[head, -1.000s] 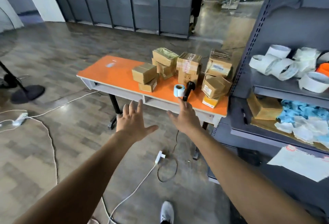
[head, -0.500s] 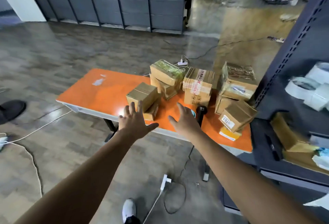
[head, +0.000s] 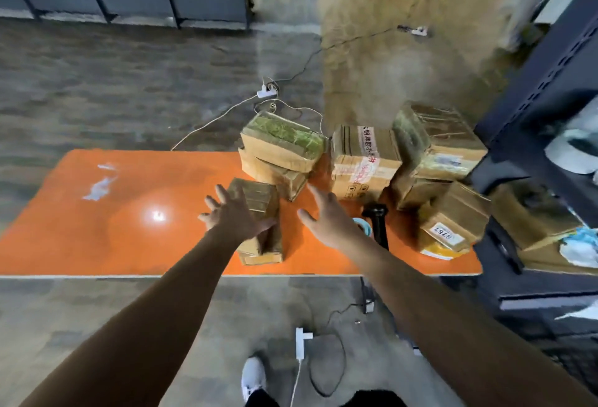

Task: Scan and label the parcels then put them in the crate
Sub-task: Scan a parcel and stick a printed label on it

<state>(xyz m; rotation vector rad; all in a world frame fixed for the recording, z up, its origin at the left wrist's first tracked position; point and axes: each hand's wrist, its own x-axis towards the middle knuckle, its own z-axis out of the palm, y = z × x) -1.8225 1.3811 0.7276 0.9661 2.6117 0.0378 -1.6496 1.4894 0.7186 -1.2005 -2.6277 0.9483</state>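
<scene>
Several cardboard parcels stand on the orange table (head: 129, 238). A small stack of two parcels (head: 260, 209) is nearest, with my left hand (head: 234, 215) spread open over its left side. My right hand (head: 326, 215) is stretched out open above the table, left of the black handheld scanner (head: 377, 222) and the blue label roll (head: 362, 225), which it partly hides. Behind are a green-taped parcel (head: 284, 144), a parcel with red-printed tape (head: 364, 160) and a labelled parcel (head: 453, 218) on the right. No crate is in view.
A dark metal shelf rack (head: 543, 95) stands right of the table, holding boxes and blue and white material. Cables and power strips lie on the floor in front of the table (head: 301, 342) and behind it (head: 267, 91). My white shoe (head: 254, 377) is below.
I have come closer to the table, which now fills the view. Both open hands have moved forward over the table, the left one reaching the nearest parcel stack.
</scene>
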